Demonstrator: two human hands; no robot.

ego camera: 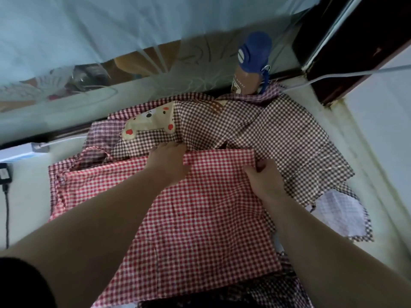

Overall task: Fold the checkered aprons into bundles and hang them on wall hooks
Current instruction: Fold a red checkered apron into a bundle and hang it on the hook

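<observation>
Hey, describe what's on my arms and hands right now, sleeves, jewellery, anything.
A black sleeve covers the left upper arm at the picture's corner; otherwise both arms are uncovered. No gloves, rings or watch show on the left hand or right hand.

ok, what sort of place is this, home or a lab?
Probably a home, not a lab: a white ledge beside a frosted, patterned window pane, a power strip at the left, and a red checkered apron laid over a brown checkered apron.

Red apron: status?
Left hand on red apron far edge, grip unclear. Right hand pinches its corner. Not bundled yet, lying on brown apron.
</observation>
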